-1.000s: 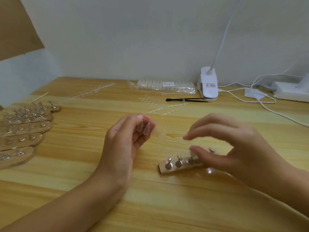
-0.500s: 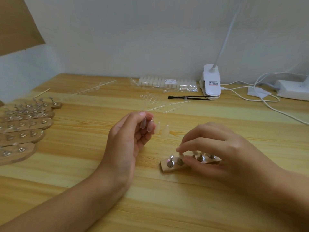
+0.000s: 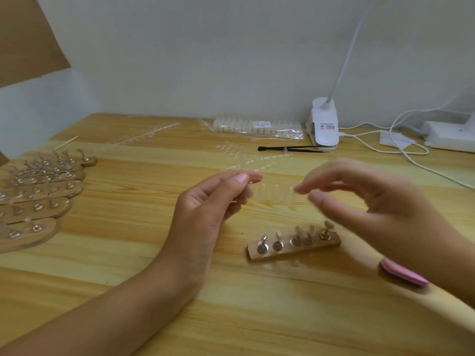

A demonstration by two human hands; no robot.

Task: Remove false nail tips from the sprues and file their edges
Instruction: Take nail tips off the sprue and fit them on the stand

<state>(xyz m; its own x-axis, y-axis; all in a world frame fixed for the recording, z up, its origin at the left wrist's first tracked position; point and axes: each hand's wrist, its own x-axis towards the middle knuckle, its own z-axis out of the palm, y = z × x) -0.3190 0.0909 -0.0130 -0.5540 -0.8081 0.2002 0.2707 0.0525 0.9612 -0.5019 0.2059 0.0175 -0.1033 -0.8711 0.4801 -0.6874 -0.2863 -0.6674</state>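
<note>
1. Sprue with a few clear tips hanging off it is mid-frame, held up off the table.
2. Left hand has the sprue's left end. The thumb and forefinger are curled in and pinching it, and the other fingers are tucked underneath.
3. Right hand is at the other end and pretty blurry. Its fingers are loosely bent, with thumb and forefinger apart and nothing between them as far as I can see. The forefinger tip is right beside the last tip, but I can't tell if it actually touches.
4. Holder, a little wood block with five metal pegs, lies on the table in the lower centre, below both hands. A few pegs have clear tips on them.
5. Pink file is lower right on the table, partly hidden by the right forearm.
6. At the left edge there's a pile of more holders, overlapping each other.
7. Upper middle, toward the wall, there are loose sprues and a bag of white tips. A thin black tool and a white clip lamp are just right of those.
</note>
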